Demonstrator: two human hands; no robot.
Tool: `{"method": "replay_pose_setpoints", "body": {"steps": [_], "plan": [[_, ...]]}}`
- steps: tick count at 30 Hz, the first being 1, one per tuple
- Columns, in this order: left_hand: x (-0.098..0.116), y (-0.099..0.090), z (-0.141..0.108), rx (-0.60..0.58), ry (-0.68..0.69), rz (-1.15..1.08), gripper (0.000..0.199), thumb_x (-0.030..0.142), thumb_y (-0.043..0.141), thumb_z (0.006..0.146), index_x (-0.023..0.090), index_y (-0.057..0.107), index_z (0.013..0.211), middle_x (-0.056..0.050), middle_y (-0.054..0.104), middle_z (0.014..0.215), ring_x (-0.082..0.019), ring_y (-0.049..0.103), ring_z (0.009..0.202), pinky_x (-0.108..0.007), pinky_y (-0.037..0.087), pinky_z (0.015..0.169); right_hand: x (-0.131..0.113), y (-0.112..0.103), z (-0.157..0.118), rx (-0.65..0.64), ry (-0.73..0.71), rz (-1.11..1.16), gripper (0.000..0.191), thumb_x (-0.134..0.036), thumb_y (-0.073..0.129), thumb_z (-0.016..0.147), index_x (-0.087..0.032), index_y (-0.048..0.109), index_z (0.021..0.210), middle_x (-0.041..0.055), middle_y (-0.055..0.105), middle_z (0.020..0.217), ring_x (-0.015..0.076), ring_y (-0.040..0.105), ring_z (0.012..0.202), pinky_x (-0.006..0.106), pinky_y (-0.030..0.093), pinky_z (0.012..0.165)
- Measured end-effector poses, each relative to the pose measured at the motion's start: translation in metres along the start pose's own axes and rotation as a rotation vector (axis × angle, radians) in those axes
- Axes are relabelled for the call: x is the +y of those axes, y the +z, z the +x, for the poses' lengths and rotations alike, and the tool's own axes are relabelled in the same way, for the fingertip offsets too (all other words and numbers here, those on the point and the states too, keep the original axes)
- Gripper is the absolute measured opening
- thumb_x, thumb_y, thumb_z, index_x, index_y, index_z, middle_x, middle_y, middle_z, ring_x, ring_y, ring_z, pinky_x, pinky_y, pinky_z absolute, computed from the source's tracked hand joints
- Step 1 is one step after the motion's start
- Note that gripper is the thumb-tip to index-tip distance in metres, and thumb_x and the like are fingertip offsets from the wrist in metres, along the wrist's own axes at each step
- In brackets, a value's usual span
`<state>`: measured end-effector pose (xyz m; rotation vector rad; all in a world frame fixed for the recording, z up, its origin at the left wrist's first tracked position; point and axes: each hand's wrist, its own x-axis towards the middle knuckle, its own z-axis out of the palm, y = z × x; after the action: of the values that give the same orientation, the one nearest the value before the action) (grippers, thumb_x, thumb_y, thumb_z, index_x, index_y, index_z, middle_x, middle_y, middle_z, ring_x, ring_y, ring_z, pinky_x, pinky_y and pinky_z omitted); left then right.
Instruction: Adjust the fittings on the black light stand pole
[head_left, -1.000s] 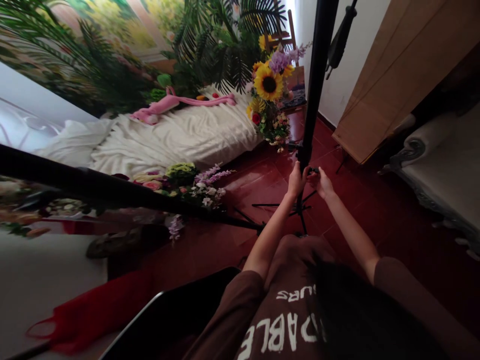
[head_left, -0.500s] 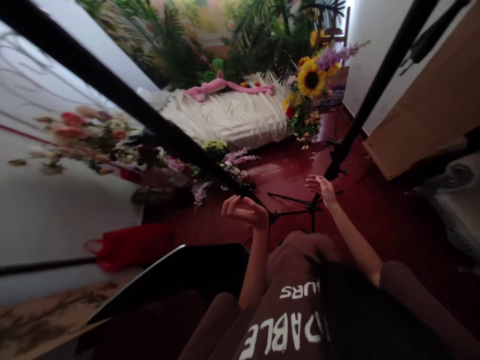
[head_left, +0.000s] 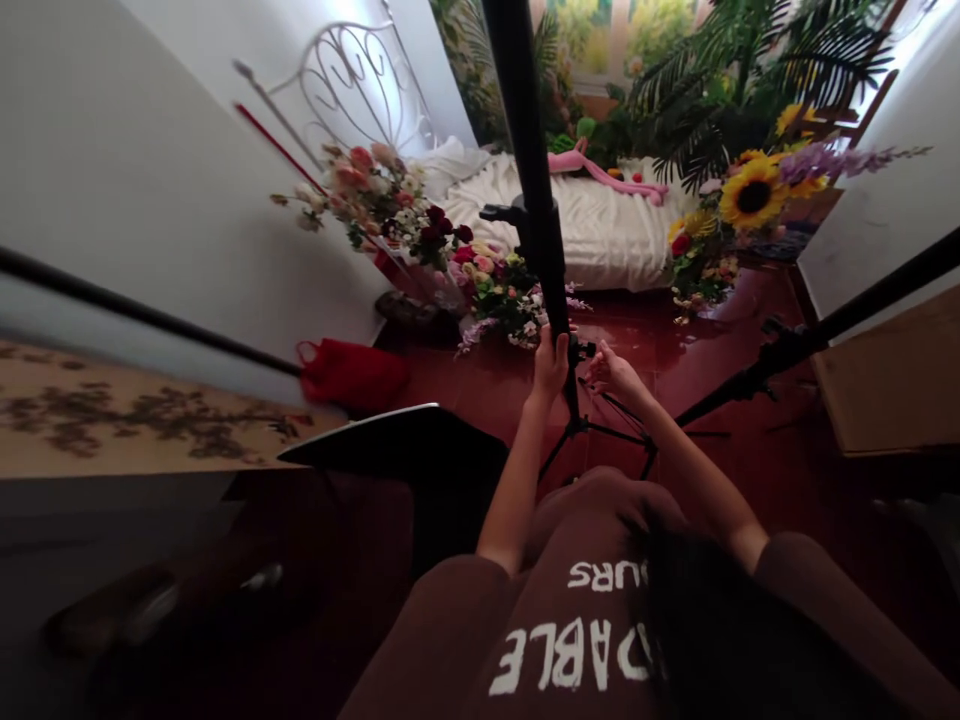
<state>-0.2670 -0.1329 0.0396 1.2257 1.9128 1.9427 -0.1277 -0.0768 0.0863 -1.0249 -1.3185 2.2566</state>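
My left hand (head_left: 551, 362) is closed around the shaft of a black light stand (head_left: 551, 265), low down near a clamp knob (head_left: 585, 351). Just right of that knob is my right hand (head_left: 613, 375), its fingers partly bent and apart. Whether its fingertips touch the knob I cannot tell. Higher on the shaft sits another clamp with a knob (head_left: 499, 213). The stand's legs (head_left: 576, 428) spread over the floor below my hands.
A second black stand (head_left: 780, 360) slants in from the right, beside a cardboard panel (head_left: 889, 375). Flowers (head_left: 510, 285) and a white-draped bed (head_left: 607, 240) with a pink plush toy (head_left: 600, 172) lie ahead. To the left are a red bag (head_left: 352, 373) and a dark panel (head_left: 405, 440).
My view has turned left. My left hand has closed on the stand's shaft, which now looks nearly upright. The right hand has moved left, close to the clamp knob.
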Motion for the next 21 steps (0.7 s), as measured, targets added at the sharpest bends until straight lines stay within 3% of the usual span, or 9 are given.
{"method": "replay_pose_setpoints", "body": {"steps": [5, 10, 15, 21], "plan": [[-0.019, 0.012, 0.003, 0.066, -0.028, -0.001, 0.060, 0.074, 0.034, 0.089, 0.021, 0.059, 0.103, -0.005, 0.065, 0.085, -0.014, 0.062, 0.075, -0.026, 0.051, 0.073, -0.006, 0.011, 0.002, 0.033, 0.055, 0.054, 0.047, -0.057, 0.060, 0.088, -0.021, 0.044, 0.062, -0.0025, 0.057, 0.050, 0.0069, 0.053, 0.041, 0.014, 0.034, 0.034], [-0.027, 0.018, 0.002, 0.149, -0.035, 0.005, 0.063, 0.075, 0.036, 0.087, 0.021, 0.061, 0.106, -0.006, 0.066, 0.087, -0.016, 0.063, 0.076, -0.029, 0.050, 0.074, -0.014, 0.011, 0.001, -0.214, 0.338, 0.296, 0.056, -0.068, 0.049, 0.089, -0.020, 0.043, 0.061, -0.0052, 0.047, 0.047, 0.0033, 0.035, 0.034, 0.012, 0.021, 0.028], [-0.029, 0.023, 0.002, 0.200, -0.025, 0.017, 0.063, 0.075, 0.035, 0.088, 0.019, 0.063, 0.098, -0.006, 0.066, 0.082, -0.016, 0.062, 0.072, -0.028, 0.048, 0.070, -0.015, 0.011, 0.010, -0.277, 0.388, 0.552, 0.052, -0.056, 0.042, 0.098, -0.021, 0.037, 0.060, -0.0079, 0.036, 0.045, 0.0025, 0.030, 0.035, 0.009, 0.025, 0.030], [-0.033, 0.024, 0.003, 0.209, -0.062, 0.050, 0.062, 0.075, 0.039, 0.087, 0.018, 0.062, 0.100, -0.003, 0.063, 0.073, -0.013, 0.059, 0.063, -0.026, 0.046, 0.063, -0.015, 0.002, 0.019, -0.332, 0.441, 0.584, 0.049, -0.047, 0.054, 0.095, -0.023, 0.031, 0.060, -0.0092, 0.033, 0.046, 0.0030, 0.028, 0.036, 0.009, 0.028, 0.029]]}}
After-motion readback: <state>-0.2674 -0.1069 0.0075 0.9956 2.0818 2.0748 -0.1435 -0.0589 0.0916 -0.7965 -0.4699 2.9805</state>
